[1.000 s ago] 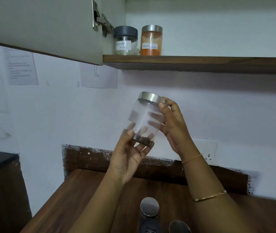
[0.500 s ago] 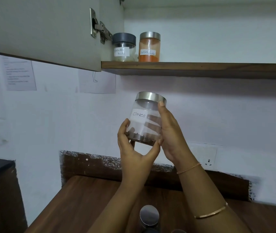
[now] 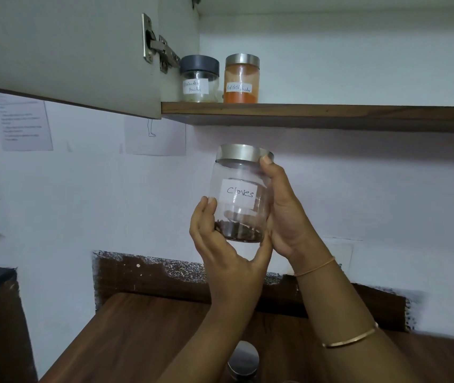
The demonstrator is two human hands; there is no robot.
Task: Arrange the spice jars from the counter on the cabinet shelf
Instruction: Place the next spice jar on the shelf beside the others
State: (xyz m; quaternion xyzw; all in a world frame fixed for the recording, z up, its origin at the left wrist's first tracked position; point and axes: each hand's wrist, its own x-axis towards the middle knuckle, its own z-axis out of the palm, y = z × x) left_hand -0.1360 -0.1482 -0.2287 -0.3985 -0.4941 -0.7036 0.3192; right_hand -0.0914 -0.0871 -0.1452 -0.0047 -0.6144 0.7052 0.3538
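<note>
Both hands grasp the cloves jar (image 3: 241,197) below the shelf (image 3: 317,113): left hand (image 3: 220,244) cups its base, right hand (image 3: 285,214) wraps its side. Two labelled jars (image 3: 241,78) stand on the shelf.

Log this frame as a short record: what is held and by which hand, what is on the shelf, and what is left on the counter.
held: cloves jar, nearly upright, silver lid on, label facing the camera, below the shelf
left hand: cups the jar's base and lower left side
right hand: holds the jar's right side, thumb at the lid
on shelf: coriander powder jar with grey lid and red chilli powder jar with silver lid, side by side at the left end
on counter: at least one silver-lidded jar, partly hidden by the arms
cabinet door: open
</note>
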